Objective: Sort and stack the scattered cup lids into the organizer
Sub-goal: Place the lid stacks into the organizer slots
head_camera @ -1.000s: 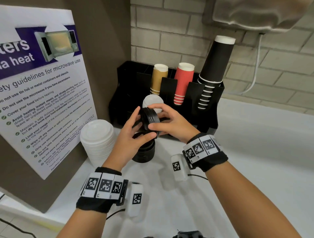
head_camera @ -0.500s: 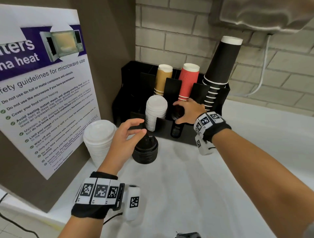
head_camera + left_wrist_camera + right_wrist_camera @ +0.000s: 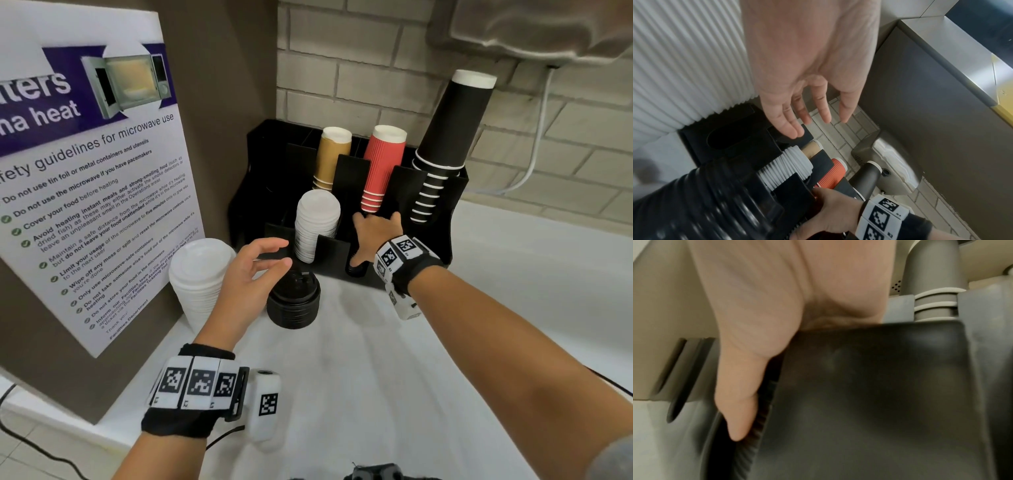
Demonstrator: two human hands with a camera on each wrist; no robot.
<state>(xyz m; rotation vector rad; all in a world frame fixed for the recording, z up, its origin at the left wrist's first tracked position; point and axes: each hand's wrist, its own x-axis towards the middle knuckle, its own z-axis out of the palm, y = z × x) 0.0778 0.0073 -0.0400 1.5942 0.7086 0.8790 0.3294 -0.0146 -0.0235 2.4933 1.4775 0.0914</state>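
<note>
Right hand (image 3: 375, 236) seats black lids in the organizer (image 3: 428, 246) slot (grip hidden, cannot tell), left hand (image 3: 255, 270) hovers spread over the black lid stack (image 3: 294, 305), likely next.

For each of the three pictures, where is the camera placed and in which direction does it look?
Head: on the head, looking forward and down at the organizer and the black lid stack; both forearms, left hand and right hand show.
Left wrist: along the open left palm toward the organizer; the right hand shows too.
Right wrist: close under the right hand, facing the organizer's black wall; blurred.
Shared: head and left wrist both show the red cups.
</note>
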